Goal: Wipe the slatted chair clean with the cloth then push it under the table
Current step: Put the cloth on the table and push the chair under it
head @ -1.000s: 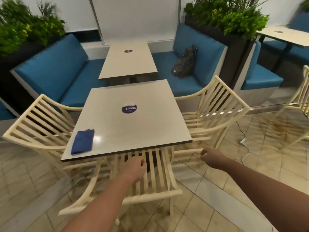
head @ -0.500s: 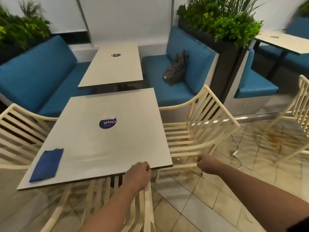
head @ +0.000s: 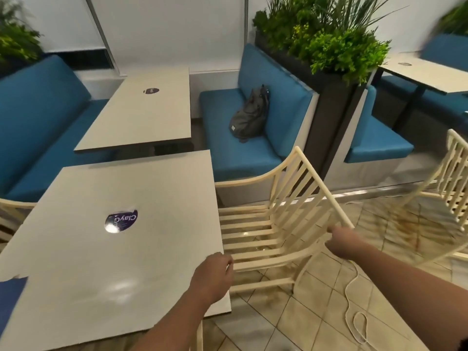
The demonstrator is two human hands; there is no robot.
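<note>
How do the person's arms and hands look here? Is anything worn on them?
Both forearms are bare. No glove, watch or ring shows on the left hand or the right hand. A dark edge, perhaps a sleeve, appears high on the right arm at the picture's corner.

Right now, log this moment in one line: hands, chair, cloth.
right hand: grips slatted chair backrest corner | left hand: at table corner, grip unclear | cloth: on table, untouched | chair: not yet under table
</note>
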